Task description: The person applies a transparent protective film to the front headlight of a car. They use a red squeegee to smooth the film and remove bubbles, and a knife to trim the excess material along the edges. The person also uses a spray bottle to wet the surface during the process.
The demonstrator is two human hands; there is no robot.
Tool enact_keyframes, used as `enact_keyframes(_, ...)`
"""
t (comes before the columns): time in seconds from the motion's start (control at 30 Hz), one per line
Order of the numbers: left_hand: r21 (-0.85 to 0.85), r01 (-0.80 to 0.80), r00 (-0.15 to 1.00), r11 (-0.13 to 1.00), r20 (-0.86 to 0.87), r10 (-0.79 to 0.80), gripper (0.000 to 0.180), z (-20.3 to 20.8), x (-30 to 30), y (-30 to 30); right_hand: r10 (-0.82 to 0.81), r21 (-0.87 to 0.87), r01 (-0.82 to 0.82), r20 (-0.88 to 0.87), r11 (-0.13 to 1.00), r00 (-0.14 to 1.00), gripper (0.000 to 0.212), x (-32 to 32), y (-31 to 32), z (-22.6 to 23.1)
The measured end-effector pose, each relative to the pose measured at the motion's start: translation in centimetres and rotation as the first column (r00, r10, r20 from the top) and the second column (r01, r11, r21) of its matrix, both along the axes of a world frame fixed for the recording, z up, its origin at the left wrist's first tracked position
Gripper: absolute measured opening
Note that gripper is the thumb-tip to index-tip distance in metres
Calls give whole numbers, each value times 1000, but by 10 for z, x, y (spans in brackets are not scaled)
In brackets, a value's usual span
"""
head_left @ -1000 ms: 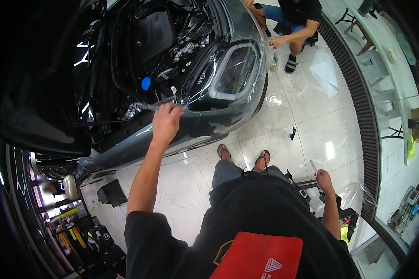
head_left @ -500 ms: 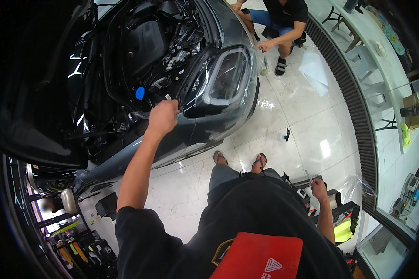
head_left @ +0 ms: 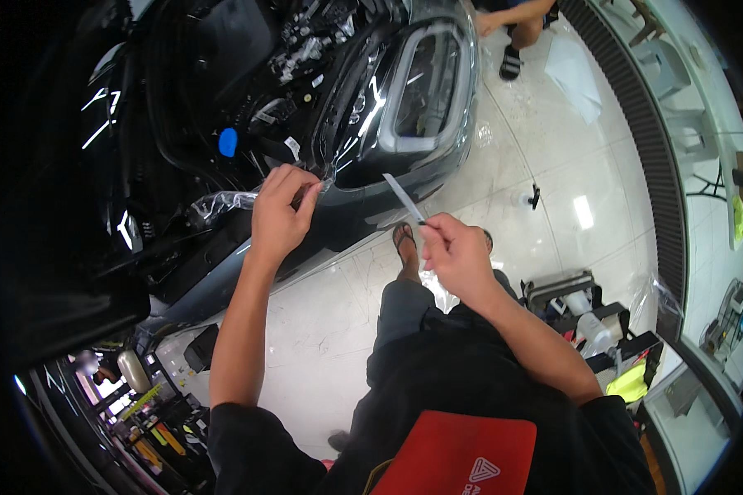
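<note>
Pinching clear film [head_left: 223,202] in left hand [head_left: 282,210]: fingers curled, thumb closed nearly onto fingertips. Can see film both sides of that hand: crumpled bunch just left, along the engine bay [head_left: 161,115] side of the fender's [head_left: 347,212] upper edge; short bit right at the fingertips, just beside the lower left corner of the headlight [head_left: 425,87].

Gripping slim pale tool [head_left: 403,198] in right hand [head_left: 462,257], fingers folded round its lower end. Pointing its free end up and left, between left hand and headlight's lower edge; can't tell if touching the car. Holding right hand well apart from film, out past the fender's outer edge.

Also seeing blue cap [head_left: 228,142] inside engine bay, above left of left hand; bottle [head_left: 522,198] with black top on floor [head_left: 314,330], right of the car; co-worker's hand [head_left: 489,22] by the car's front edge, beyond headlight.
</note>
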State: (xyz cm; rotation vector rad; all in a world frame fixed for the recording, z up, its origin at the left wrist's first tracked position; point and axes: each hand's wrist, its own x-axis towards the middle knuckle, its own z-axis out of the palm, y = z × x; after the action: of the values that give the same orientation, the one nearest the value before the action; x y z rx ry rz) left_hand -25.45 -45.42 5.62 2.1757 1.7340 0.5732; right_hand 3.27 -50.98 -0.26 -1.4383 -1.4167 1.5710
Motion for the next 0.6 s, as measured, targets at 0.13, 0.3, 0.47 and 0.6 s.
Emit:
enact_keyframes(0.13,12,21,994,1000,103,-22,7,-10,1,5,-21,61,19,39,998,999,15,-51,-10,12)
enact_keyframes(0.3,-8,1,991,1000,136,0,7,-6,-1,5,-5,110,-24,250,994,968,12,-83,-1,34)
enact_keyframes(0.47,-16,13,984,1000,176,-10,9,-9,-6,8,-75,54,64,235,996,969,9,-98,7,42)
enact_keyframes(0.6,-4,37,980,999,197,-36,10,-11,-11,8,-113,61,100,262,993,959,10,-106,5,43)
